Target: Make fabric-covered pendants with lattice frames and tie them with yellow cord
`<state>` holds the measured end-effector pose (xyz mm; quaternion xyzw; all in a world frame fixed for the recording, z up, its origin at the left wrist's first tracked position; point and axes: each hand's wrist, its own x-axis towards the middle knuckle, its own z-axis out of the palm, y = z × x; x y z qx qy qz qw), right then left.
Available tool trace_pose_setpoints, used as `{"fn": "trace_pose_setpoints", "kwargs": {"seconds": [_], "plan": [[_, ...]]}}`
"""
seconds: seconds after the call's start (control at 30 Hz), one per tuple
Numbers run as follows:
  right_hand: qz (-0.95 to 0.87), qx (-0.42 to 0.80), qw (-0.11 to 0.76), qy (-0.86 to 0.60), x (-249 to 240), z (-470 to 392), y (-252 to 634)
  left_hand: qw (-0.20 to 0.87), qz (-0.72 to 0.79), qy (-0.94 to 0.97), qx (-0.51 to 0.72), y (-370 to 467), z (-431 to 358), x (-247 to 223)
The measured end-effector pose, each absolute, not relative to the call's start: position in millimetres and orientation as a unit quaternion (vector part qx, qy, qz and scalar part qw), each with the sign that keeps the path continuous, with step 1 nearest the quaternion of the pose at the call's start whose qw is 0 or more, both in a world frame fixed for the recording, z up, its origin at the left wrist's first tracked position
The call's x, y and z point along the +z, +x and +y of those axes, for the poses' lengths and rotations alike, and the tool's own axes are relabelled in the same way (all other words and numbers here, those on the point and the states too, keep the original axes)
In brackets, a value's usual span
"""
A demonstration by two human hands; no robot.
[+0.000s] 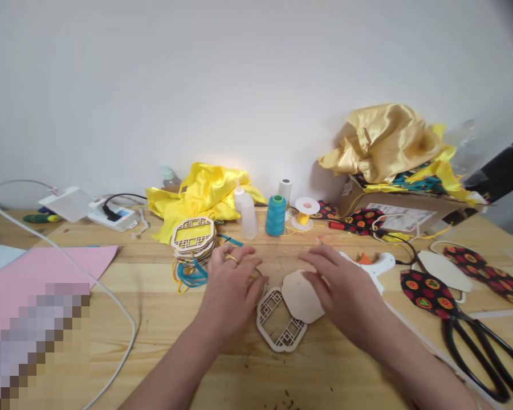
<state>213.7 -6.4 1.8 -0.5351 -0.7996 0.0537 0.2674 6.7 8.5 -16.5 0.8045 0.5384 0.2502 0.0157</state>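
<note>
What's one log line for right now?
left hand: near lattice frame; right hand: at pale plate; pale plate: overlapping lattice frame; teal spool: upright behind

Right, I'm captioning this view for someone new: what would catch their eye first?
Probably the shiny gold fabric heaped on the cardboard box at the back right. Next, the bright yellow cloth by the wall, left of the teal thread cone, then the big black-handled scissors at the near right.
</note>
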Motion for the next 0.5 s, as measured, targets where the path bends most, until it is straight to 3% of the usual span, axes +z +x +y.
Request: {"fn": "trace_pose_setpoints", "kwargs": {"seconds": [0.13, 0.33, 0.5], "plan": [[-0.811, 0.087, 0.204, -0.541, -10.6, -10.8, 216.6, 0.054, 0.521, 0.827, 0.206, 9.9, 6.7, -21.1], [-0.832, 0.098, 0.146, -0.526, -9.4, -13.5, 219.3, -0.014, 0.577, 0.799, 0.167, 8.8, 9.6, -23.9], [-0.837, 0.106, 0.139, -0.518, -13.2, -15.2, 219.7, -0.041, 0.599, 0.768, 0.224, 9.5, 9.0, -21.2]]}}
